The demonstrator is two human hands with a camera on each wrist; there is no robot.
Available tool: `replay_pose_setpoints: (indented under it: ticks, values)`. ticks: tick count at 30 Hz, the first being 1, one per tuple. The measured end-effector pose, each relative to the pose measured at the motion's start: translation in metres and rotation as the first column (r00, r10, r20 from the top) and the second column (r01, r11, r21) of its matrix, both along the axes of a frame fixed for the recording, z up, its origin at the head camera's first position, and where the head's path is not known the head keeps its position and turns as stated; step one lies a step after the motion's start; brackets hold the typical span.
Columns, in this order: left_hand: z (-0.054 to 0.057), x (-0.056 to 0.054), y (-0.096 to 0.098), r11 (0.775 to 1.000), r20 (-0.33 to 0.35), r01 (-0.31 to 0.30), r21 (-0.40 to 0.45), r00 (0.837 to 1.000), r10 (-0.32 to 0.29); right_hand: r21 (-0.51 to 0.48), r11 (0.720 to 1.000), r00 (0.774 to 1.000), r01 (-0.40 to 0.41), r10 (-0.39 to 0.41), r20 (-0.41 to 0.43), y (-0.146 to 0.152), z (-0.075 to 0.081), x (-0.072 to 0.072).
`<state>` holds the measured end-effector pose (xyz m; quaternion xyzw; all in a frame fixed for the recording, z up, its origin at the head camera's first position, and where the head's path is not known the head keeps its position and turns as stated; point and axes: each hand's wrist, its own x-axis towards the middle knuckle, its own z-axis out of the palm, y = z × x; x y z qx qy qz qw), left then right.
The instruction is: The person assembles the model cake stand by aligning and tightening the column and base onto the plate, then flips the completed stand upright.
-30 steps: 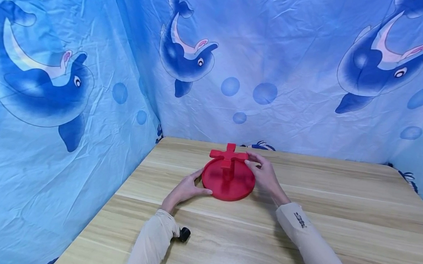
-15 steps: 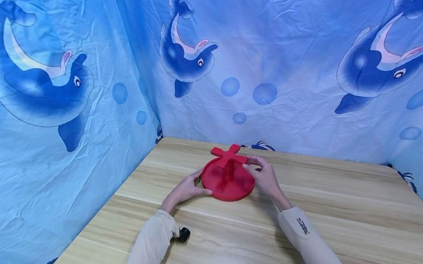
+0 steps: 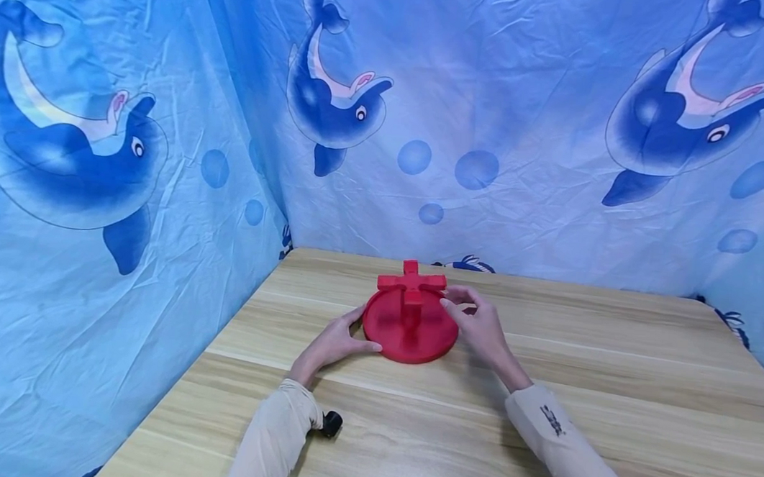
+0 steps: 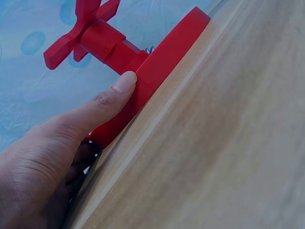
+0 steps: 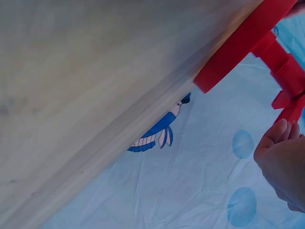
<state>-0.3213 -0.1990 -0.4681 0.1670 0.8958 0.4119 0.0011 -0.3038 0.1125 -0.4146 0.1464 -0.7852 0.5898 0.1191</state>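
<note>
A red cross-shaped handle [image 3: 412, 281] sits on top of a red post [image 3: 410, 315]. The post rises upright from a round red base [image 3: 382, 332] that rests on the wooden table. My left hand [image 3: 334, 342] grips the base's left edge, its thumb on the near side and its fingers round the far left. In the left wrist view, the thumb [image 4: 107, 100] presses against the base's side wall. My right hand [image 3: 479, 329] is at the tip of the handle's right arm, thumb and fingers curled there. In the right wrist view, the thumb and fingers [image 5: 279, 131] meet the arm's end.
The table [image 3: 609, 366] extends to both sides and toward me. Blue cloth with printed dolphins [image 3: 337, 99] hangs behind and at the left. A small black object [image 3: 331, 424] sits at my left sleeve cuff.
The cross handle has turned, showing slanted arms half a second ago and nearly squared arms now. My right hand has shifted slightly toward me. The left hand keeps its hold on the base.
</note>
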Motion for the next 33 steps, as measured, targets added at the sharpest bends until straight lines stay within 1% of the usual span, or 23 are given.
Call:
replay_pose_setpoints:
  ticks: [6,12,15,22,28,33]
  values:
    - [0.0,0.001,0.0,1.0,0.004,-0.002,0.004,1.0,0.002,-0.007,1.0,1.0,0.015,-0.015,-0.016,0.001,-0.002,-0.014]
    - [-0.001,0.0,0.0,1.0,0.0,-0.006,-0.001,1.0,0.006,0.021,0.999,0.999,-0.04,0.04,-0.008,-0.001,-0.003,-0.022]
    - [0.0,0.001,0.0,1.0,-0.003,-0.004,0.003,1.0,0.004,0.019,0.998,0.999,-0.052,0.052,-0.013,-0.003,-0.004,-0.024]
    - [0.001,0.001,0.0,1.0,0.008,0.0,0.014,1.0,0.0,0.022,1.0,1.0,-0.02,0.021,-0.022,-0.004,-0.004,-0.023]
    - [0.001,0.002,0.001,1.0,0.005,0.006,0.016,1.0,-0.006,0.034,0.999,0.999,-0.022,0.022,-0.027,-0.003,-0.004,-0.023]
    - [0.002,0.002,0.001,1.0,0.012,-0.004,0.008,1.0,0.003,0.044,0.999,0.999,-0.017,0.019,-0.042,-0.003,-0.004,-0.023]
